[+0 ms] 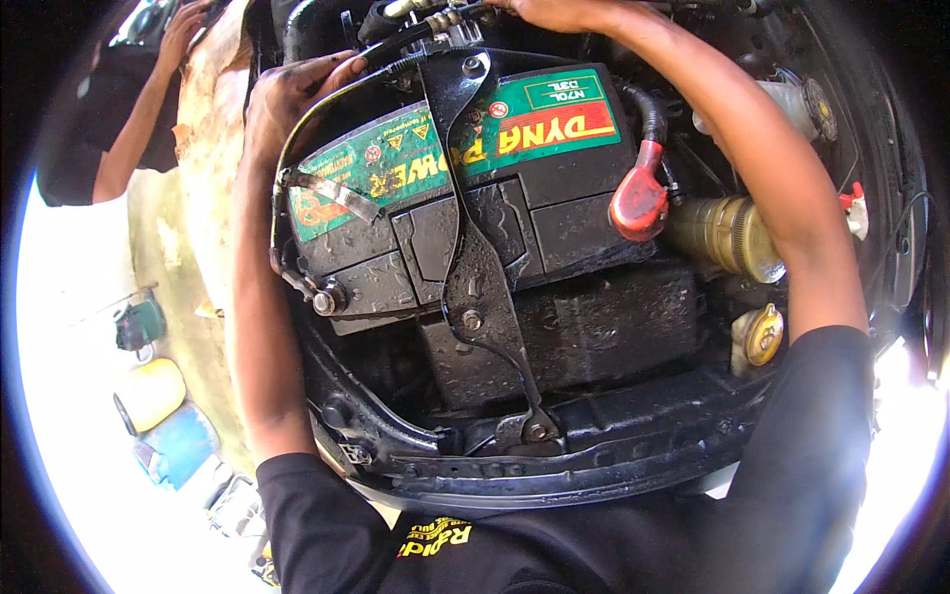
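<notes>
Left hand: bare left hand (302, 84) at the battery's far left corner, fingertips right by the near end of a black hose-like tube (406, 36). Gripping or just touching, can't tell.
Right hand: bare right hand (554, 12) at the top edge of view, partly cut off, fingers near the tube's other end. Finger spread and hold can't be made out.
Tube: behind the battery's far edge, slanting between the two hands, beside a silver metal fitting (457, 32).
Battery: big black plastic block (421, 238) with a green, red and yellow label, wet-looking droplets on top, sitting skewed in the engine bay.
Strap: twisted black metal hold-down (480, 282) running over the battery to the front body panel (614, 460), bolt heads along it.
Terminals: glossy red rubber boot (638, 206) at right; bare metal clamp (329, 297) at near left corner, thin cable (278, 198) on it.
Right side: amber ribbed plastic cylinder (727, 233), yellow round cap (764, 335) nearer the front.
Far left: another person's hand (181, 30), raised, well apart from the battery.
</notes>
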Tool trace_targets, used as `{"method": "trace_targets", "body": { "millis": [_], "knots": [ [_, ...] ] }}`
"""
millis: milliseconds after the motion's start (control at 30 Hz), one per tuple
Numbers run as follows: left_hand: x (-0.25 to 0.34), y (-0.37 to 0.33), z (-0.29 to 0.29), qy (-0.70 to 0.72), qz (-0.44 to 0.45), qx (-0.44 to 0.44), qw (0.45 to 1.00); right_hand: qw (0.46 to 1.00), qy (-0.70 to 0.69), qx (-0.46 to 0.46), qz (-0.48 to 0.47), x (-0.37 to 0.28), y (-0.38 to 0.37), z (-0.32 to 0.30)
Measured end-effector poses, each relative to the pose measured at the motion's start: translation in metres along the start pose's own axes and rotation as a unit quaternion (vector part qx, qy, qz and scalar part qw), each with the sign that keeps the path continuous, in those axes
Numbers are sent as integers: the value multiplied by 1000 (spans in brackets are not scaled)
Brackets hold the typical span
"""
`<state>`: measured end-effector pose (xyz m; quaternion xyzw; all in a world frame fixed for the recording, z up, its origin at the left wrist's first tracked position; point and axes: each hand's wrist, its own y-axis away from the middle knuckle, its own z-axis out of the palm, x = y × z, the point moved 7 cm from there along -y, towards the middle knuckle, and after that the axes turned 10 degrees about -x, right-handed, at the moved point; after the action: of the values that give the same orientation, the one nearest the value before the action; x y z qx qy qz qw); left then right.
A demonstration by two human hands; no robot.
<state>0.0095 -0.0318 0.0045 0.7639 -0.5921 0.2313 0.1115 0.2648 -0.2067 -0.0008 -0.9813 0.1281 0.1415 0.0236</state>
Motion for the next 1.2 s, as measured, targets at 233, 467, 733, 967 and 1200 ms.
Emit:
{"method": "trace_targets", "body": {
  "millis": [233,467,733,967,1200],
  "knots": [
    [1,1,-3,-55,-2,18,998,999,29,12,-38,1,-1,-4],
    [17,0,-9,-85,5,-2,996,998,-33,-22,-54,52,3,15],
    [13,6,-12,-112,7,16,994,961,-202,-172,-81,50,9,15],
    [20,-1,-11,-81,52,27,995,955,-230,-148,-114,25,7,32],
    [15,2,-9,-81,19,10,996,911,-324,-256,0,9,20,37]
  ]
}}
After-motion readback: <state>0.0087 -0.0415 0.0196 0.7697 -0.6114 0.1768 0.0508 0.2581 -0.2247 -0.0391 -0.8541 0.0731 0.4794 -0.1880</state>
